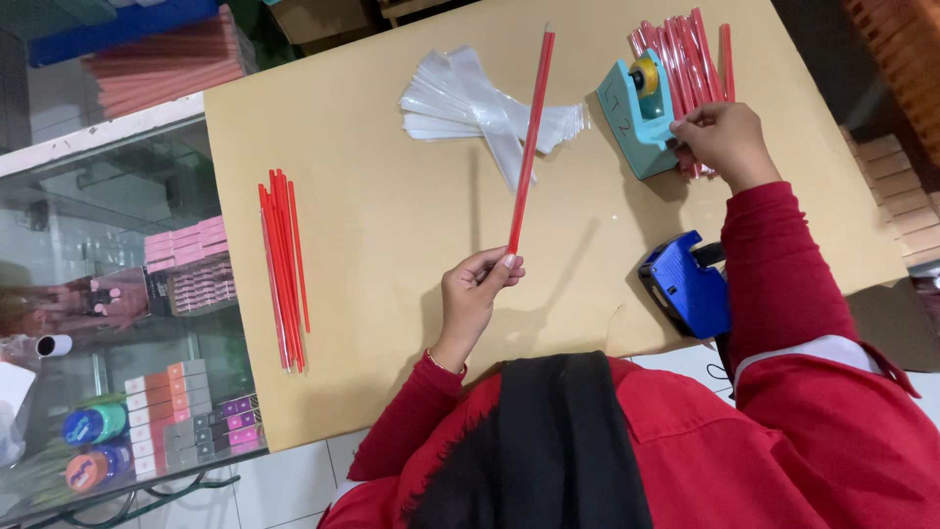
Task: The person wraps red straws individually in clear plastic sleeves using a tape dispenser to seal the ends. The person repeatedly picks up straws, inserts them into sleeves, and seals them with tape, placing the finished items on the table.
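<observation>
— While the left hand (477,286) pinches the near end of a long red stick (530,137), where does that stick point?

— Up and away, its far end over the pile of clear plastic sleeves (470,103) on the brown table (392,225). Fingers are closed on it.

— And near right?

— A blue label gun (688,284) lies by the red sleeve.

— Left side?

— A bundle of red sticks (283,264) lies flat.

— Farther off?

— The right hand (722,140) grips the teal tape dispenser (638,110), fingers closed at its edge; more red sticks (685,59) lie behind it.
</observation>
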